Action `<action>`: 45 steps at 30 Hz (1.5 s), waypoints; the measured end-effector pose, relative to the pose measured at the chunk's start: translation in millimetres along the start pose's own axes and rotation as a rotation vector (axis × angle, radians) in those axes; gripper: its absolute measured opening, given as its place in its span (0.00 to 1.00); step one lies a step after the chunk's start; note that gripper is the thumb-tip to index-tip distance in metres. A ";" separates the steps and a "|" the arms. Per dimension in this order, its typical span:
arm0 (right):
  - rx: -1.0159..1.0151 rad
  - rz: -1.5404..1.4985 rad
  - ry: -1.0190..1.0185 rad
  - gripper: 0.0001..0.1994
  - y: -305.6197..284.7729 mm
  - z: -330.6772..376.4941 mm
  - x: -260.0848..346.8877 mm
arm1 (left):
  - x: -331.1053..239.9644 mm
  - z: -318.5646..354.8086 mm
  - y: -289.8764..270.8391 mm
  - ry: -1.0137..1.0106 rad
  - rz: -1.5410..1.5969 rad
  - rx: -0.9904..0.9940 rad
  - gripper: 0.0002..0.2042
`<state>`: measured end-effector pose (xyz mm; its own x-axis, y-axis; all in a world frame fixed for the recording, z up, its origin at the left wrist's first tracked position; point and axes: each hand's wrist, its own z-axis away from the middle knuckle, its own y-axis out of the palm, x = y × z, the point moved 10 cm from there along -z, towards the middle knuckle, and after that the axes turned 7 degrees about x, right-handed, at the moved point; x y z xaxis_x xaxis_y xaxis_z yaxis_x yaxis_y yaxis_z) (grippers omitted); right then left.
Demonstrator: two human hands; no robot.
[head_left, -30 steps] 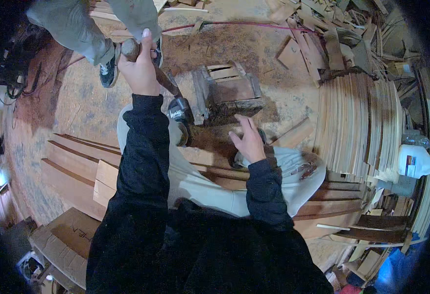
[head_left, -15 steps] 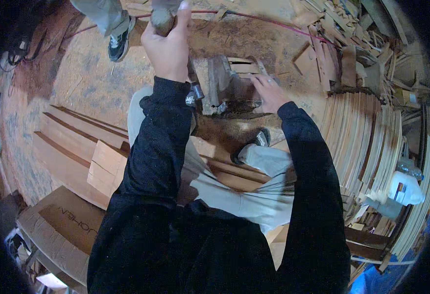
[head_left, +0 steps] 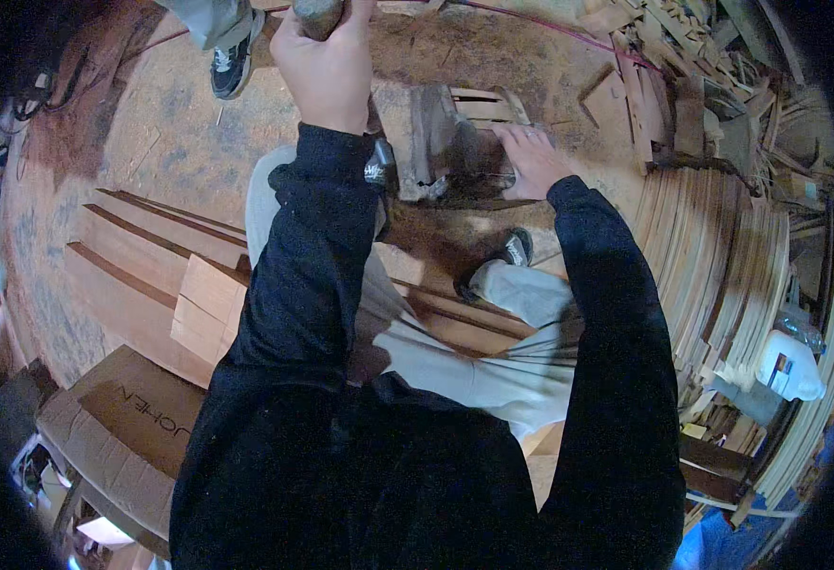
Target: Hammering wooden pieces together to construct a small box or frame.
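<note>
At the top of the view, my left hand [head_left: 325, 78] is closed around a thick handle with a rounded grey-brown end [head_left: 318, 13]. What lies beyond the grip is cut off by the upper edge. Right of my left wrist stands a worn, brownish-grey block-like piece [head_left: 431, 138] on the floor; its exact kind I cannot tell. Pale wooden strips [head_left: 485, 103] lie at its far side, with a dark slot between them. My right hand [head_left: 537, 163] rests on the block's right end, fingers spread and thumb apart.
Long brown boards [head_left: 137, 252] lie on the left, near a cardboard box [head_left: 127, 408]. Stacked thin boards [head_left: 692, 256] stand right, beside a white plastic jug [head_left: 787, 366]. Wood scraps [head_left: 659, 104] pile at the far right. Another person's shoe [head_left: 233, 71] is far left.
The whole view has shifted slightly, so my left hand and its handle sit higher in the picture. My right hand stays on the block, its fingers in nearly the same pose.
</note>
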<state>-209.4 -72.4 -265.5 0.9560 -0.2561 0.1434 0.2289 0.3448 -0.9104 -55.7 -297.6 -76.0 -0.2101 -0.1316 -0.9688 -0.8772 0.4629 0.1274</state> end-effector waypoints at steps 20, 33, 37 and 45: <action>-0.095 -0.023 0.161 0.52 10.6 36.6 15.7 | -7.0 -12.7 10.4 0.203 0.237 0.048 0.06; -0.228 -0.075 0.260 0.43 9.3 52.8 24.3 | 2.5 -8.8 4.9 0.115 0.173 0.037 0.06; -0.314 -0.126 0.299 0.38 4.5 73.8 45.7 | -0.2 -6.1 9.1 0.120 0.194 0.079 0.09; -0.397 -2.075 -0.020 0.18 -34.8 77.0 108.3 | -94.0 104.1 32.8 0.719 0.210 0.327 0.07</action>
<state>-99.7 -42.6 -188.3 -0.5807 0.0890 0.8092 0.6624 -0.5263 0.5332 -19.7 -178.9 -2.9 -0.6794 -0.4919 -0.5444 -0.6415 0.7584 0.1152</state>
